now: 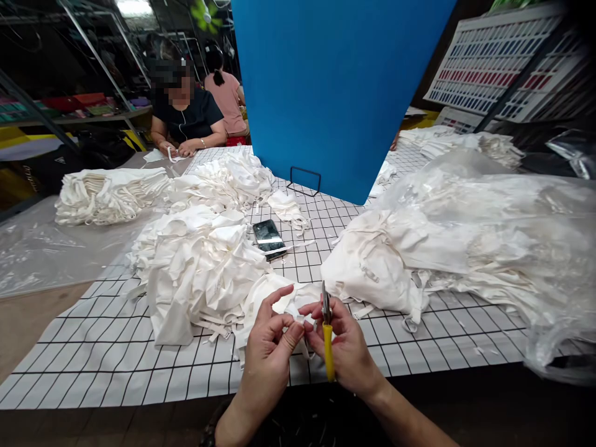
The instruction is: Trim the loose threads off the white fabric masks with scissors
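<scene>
Between thumb and fingers, my left hand [274,338] pinches the edge of a white fabric piece [267,293] near the table's front. My right hand [344,344] holds yellow-handled scissors [328,347], their blades pointing up and away. The right fingertips also touch the white fabric beside my left thumb. Just beyond my left hand lies a loose heap of white fabric pieces [200,267] with straps hanging out. To the right of my hands sits another white fabric bundle [372,267].
A phone [269,239] lies on the grid-patterned tablecloth [116,347]. A blue panel [335,93] stands on a wire foot behind it. Plastic-covered white fabric [493,230] fills the right side; a neat stack [112,194] sits left. Across the table a person [186,118] handles white fabric.
</scene>
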`<state>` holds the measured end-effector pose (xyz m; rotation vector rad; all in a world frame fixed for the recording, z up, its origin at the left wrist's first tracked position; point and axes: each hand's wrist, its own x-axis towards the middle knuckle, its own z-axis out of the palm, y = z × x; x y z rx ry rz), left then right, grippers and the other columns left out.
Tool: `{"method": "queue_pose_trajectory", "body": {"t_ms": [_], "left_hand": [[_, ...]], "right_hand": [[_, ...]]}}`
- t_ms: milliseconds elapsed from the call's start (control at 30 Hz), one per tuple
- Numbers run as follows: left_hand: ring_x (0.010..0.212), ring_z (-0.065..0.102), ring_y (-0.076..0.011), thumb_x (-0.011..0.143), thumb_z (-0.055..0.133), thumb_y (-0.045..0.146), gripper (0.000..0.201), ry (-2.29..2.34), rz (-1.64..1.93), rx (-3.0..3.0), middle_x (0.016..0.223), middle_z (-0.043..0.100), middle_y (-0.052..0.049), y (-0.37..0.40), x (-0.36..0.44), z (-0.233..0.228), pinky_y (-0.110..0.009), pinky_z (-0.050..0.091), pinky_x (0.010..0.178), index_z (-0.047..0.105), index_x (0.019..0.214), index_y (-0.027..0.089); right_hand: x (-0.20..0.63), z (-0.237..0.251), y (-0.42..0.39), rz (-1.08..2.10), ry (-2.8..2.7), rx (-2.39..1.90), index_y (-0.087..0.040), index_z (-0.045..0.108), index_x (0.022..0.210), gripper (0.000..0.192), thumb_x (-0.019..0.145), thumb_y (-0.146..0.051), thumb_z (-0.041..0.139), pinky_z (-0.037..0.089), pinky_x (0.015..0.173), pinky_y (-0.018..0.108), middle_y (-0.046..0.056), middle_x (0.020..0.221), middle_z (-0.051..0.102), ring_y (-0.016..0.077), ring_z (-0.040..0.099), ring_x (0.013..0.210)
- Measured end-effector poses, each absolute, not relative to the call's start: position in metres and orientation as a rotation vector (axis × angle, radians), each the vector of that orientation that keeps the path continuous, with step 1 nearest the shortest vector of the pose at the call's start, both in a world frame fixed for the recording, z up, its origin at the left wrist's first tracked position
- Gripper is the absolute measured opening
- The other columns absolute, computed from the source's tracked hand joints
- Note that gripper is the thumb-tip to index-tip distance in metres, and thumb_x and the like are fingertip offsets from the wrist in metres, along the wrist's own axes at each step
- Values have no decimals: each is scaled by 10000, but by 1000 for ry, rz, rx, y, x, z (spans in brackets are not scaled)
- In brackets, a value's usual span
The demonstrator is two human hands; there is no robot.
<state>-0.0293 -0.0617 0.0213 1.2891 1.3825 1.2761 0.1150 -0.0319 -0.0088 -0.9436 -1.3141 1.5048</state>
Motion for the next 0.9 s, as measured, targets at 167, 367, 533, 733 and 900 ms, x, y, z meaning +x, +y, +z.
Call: {"method": "queue_pose_trajectory", "body": {"t_ms": [167,367,533,733,900], "left_hand": [[1238,493,-294,904,584,276,219,1328,1258,1322,1383,528,-84,-61,-32,26,-358,377,998,719,748,203],[908,635,-227,912,573,265,179,1214,1224,1301,926,708,-79,-57,-29,16,-306,456,832,707,816,194],[701,579,-157,925,540,291,220,1291,1205,1305,753,664,-35,-54,-29,9,-250,434,677,615,754,174],[591,446,-121,939,494,301,254,1298,1165,1413,634,497,17,-54,-28,5,-231,364,575,537,722,177],[601,439,-124,942,457,246,233,1301,1127,1506,647,483,15,-56,-29,4,-235,346,576,518,727,181]], "right_hand": [[116,-6,-27,1282,-1378,-1027,-236,546,940,201,808,-242,697,464,618,237,16,918,599,138,525,725],[133,1,-28,1285,-1638,-1131,-232,570,969,204,795,-196,671,436,606,242,-10,793,562,143,500,689],[162,15,-24,1066,-1833,-1285,-222,548,877,225,774,-325,720,421,587,254,-20,742,550,141,482,647],[179,31,-25,973,-2196,-1395,-223,539,899,413,655,-424,806,447,672,304,-5,845,595,180,541,743],[173,33,-28,938,-2247,-1395,-222,525,891,417,670,-462,784,433,665,308,-2,841,588,179,532,729]]}}
